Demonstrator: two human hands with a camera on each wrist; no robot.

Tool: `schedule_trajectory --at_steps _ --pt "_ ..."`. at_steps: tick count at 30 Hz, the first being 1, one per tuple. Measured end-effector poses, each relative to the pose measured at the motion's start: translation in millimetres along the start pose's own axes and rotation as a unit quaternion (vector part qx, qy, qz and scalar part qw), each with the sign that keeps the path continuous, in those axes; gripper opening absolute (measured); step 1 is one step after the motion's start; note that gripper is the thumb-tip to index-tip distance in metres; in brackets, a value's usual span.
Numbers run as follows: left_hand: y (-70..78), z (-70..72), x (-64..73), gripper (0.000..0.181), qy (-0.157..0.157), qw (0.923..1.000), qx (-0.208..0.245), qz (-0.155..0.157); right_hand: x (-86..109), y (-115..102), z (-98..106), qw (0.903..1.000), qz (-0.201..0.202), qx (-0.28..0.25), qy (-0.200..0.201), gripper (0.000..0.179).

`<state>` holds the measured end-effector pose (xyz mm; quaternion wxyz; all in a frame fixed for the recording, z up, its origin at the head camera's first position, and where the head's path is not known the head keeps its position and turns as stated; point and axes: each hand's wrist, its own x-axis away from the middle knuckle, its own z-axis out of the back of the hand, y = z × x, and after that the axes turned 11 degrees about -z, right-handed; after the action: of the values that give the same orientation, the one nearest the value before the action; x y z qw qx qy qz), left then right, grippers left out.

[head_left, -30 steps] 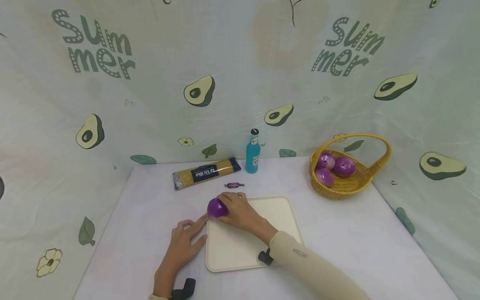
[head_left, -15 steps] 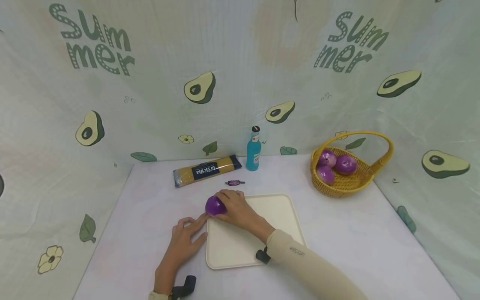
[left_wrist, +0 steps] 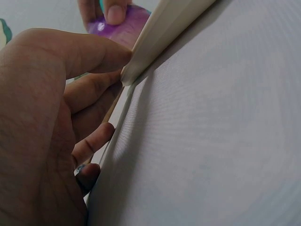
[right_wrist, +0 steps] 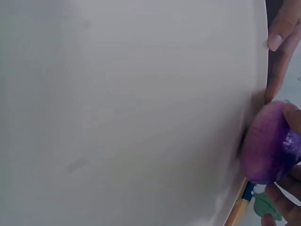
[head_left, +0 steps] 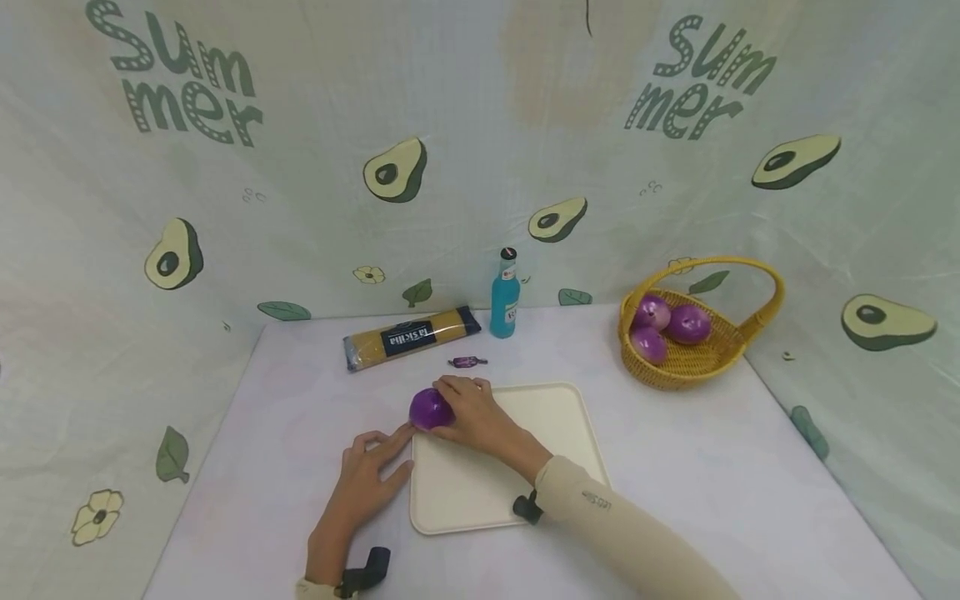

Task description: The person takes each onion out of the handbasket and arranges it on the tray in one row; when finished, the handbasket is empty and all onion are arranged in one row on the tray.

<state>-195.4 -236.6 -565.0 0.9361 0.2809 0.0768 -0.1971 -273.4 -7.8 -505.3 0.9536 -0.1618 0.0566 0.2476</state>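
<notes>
Near the centre of the head view, the right hand (head_left: 480, 421) grips a round purple object (head_left: 429, 409) at the upper-left corner of the cream tray (head_left: 468, 492); at lower left, the left hand (head_left: 363, 483), fingers loosely extended, touches the tray's left edge.

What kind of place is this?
Probably a staged tabletop recording setup: an avocado-print cloth backs a white table, which holds a cream tray and a wicker basket.
</notes>
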Motion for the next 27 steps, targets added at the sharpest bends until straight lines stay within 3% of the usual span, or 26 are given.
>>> schedule_trajectory --at_steps 9,16,27 --pt "0.6 0.8 -0.9 0.058 0.000 1.0000 0.005 0.003 9.0 12 22 0.9993 -0.011 -0.034 -0.015 0.077" --pt "0.0 0.4 -0.3 0.059 0.000 1.0000 0.003 0.002 23.0 34 44 0.9983 0.003 -0.054 0.020 0.067" --pt "0.3 -0.2 -0.6 0.060 0.004 1.0000 0.003 -0.006 44.5 73 70 0.9970 -0.026 -0.060 0.041 0.058"
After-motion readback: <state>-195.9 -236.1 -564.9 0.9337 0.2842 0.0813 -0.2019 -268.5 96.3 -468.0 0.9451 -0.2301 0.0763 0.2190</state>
